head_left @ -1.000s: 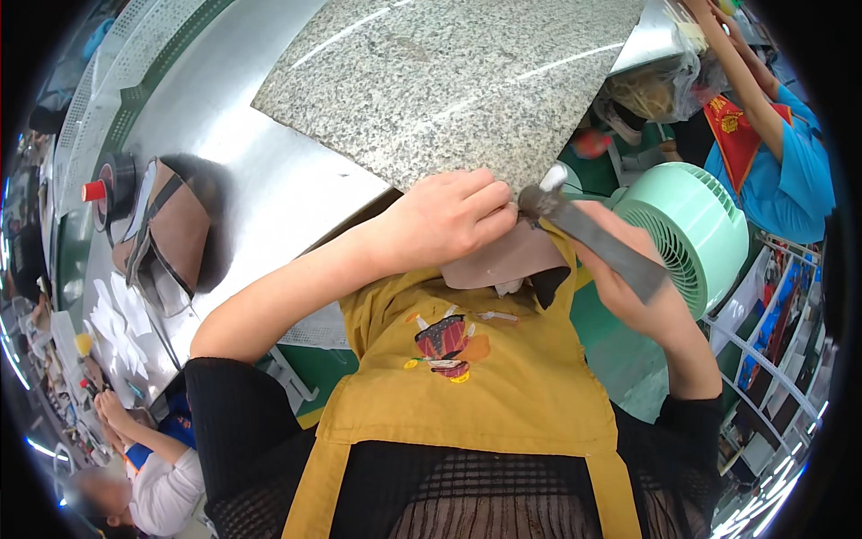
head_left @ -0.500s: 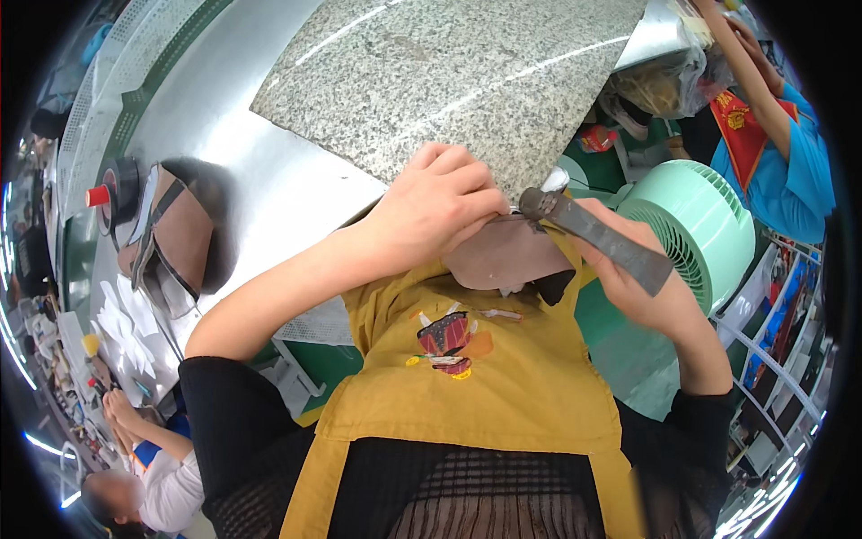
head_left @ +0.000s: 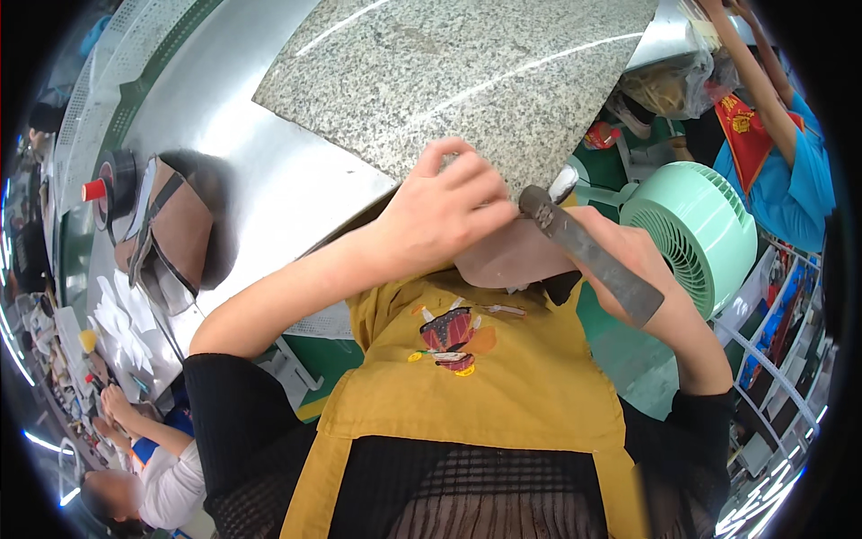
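Observation:
My left hand (head_left: 446, 208) is closed, fingers bent, at the edge of a mauve-brown leather piece (head_left: 512, 254) by the near corner of a speckled stone slab (head_left: 431, 81). The piece hangs over the front of my yellow apron, its upper edge hidden by my fingers. In my right hand (head_left: 620, 247) is a hammer with a long, dark metal head (head_left: 597, 260). My fist hides its handle. The narrow end of the head is close to my left fingertips; I cannot tell whether it touches the leather.
On the metal table (head_left: 305, 193) at left stand a brown leather shoe upper (head_left: 180, 220) and a dark round container with a red cap (head_left: 94, 190). A green fan (head_left: 696, 234) stands at right. Co-workers are at far right and lower left.
My left hand has shifted slightly right, covering more of the leather's upper edge. The hammer head's wide end has dropped a little and swung left.

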`<state>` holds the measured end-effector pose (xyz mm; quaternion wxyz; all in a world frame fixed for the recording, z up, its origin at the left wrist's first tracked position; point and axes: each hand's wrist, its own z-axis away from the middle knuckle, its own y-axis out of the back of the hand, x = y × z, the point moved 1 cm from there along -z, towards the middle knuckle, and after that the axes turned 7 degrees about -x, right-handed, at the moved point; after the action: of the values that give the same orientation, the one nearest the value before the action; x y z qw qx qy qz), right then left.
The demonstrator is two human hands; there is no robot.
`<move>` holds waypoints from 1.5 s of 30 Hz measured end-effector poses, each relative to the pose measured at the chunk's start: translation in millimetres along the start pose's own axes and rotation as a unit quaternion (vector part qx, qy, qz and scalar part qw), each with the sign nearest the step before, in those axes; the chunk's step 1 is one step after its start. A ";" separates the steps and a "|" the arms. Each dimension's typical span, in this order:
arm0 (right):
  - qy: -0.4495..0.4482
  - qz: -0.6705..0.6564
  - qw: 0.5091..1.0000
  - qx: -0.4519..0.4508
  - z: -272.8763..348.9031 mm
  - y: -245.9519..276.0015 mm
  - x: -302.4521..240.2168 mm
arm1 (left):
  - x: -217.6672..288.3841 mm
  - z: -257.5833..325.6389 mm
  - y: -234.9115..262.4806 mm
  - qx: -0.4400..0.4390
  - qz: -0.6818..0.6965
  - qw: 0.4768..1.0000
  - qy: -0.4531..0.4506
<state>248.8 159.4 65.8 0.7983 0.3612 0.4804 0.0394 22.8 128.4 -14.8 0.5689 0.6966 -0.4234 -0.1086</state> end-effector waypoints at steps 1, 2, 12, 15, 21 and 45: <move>-0.010 0.017 1.000 -0.024 -0.5 -2.3 0.8 | 3.7 1.1 0.8 -0.004 0.034 0.999 0.043; -0.014 0.005 0.999 -0.034 -0.4 -0.8 -0.1 | 5.4 2.6 1.4 -0.008 0.068 0.994 0.088; 0.038 -0.001 0.998 -0.042 -0.1 -4.6 7.6 | -1.7 9.3 3.1 0.007 -0.027 0.999 -0.035; 0.000 -0.072 0.997 -0.037 -0.8 2.3 4.0 | 1.3 11.4 1.2 0.022 -0.044 0.998 -0.044; 0.013 0.057 0.997 -0.056 -7.5 -3.0 -3.3 | 6.2 9.3 5.2 0.012 -0.027 0.999 0.028; -0.001 0.064 0.992 -0.105 -23.6 -1.1 -12.8 | -8.2 25.5 12.2 -0.017 0.095 0.992 0.078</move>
<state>222.9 166.1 68.0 0.8279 0.3054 0.4489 0.1407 -4.1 116.5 -15.1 0.6198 0.6497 -0.4400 -0.0065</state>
